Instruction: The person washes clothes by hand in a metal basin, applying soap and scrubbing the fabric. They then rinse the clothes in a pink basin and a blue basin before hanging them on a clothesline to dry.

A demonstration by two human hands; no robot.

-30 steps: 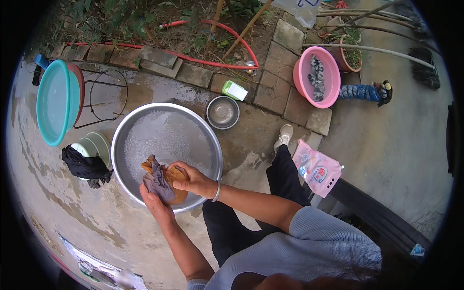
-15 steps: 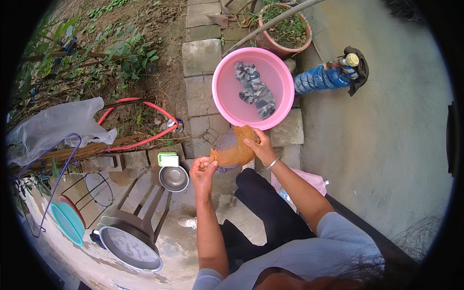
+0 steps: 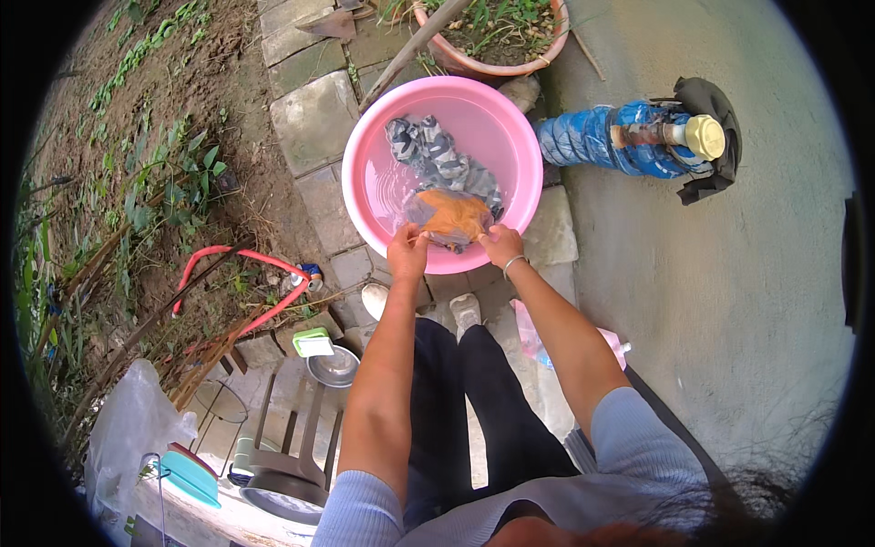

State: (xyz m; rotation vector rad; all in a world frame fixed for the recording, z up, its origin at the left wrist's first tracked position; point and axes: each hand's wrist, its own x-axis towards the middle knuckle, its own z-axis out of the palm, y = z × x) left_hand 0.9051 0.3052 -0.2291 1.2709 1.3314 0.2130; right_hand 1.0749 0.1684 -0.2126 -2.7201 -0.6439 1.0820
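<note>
Head view: left hand (image 3: pixel 407 252) and right hand (image 3: pixel 500 245) each pinch the near edge of the orange-and-grey cloth (image 3: pixel 453 215), stretched over the pink basin (image 3: pixel 353 173), overlapping the camouflage cloth (image 3: pixel 442 153). Judged best: corners gripped evenly, folds opened, lowered gently to limit splash.

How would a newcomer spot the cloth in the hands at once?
Find the round pink basin. Over its near side, the left hand and right hand hold a cloth between them. Its orange patch sets it apart from the gray camouflage cloth in the basin.
</note>
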